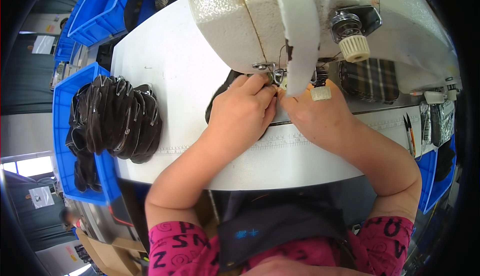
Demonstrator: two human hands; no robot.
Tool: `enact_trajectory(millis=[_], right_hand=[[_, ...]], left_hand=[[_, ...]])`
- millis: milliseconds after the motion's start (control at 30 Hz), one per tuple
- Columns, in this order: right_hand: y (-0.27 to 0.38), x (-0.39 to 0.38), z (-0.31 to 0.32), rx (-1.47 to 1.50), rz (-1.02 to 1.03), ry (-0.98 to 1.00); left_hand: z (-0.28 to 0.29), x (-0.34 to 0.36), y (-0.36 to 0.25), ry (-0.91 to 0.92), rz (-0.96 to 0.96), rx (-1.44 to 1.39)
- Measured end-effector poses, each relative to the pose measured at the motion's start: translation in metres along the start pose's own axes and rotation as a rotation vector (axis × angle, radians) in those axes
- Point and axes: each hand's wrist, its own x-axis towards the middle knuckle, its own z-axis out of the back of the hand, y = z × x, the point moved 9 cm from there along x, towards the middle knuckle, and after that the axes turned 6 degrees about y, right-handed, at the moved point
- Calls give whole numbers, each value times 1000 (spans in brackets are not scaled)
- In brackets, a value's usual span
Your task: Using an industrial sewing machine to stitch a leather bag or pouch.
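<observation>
Both hands meet close together under the head of a white sewing machine (240,26), right by its needle area. My left hand (242,106) has its fingers bent and pinched on a black fabric piece (214,107), which shows to the left of the hand and below it. Thumb and fingertips of my right hand (317,113) press together beside the left fingertips. The machine's white lever and a cream knob (321,93) partly cover those fingers, so what they pinch cannot be made out.
Black zippered pouches (120,118) are heaped over a blue bin (60,141) at the left. A plaid fabric piece (370,80) lies under the machine arm. Printed rulers (280,140) run along the white table (170,86). Thin pointed tools (410,135) lie at the right.
</observation>
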Motion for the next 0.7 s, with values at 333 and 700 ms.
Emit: enact_trajectory(millis=[333,700], right_hand=[[-6,-2,-2,-37,-27,-9],[-6,-3,5,19,-1,-52]], left_hand=[[-6,0,2,56,14,-50],[-8,0,4,67,40,-98]])
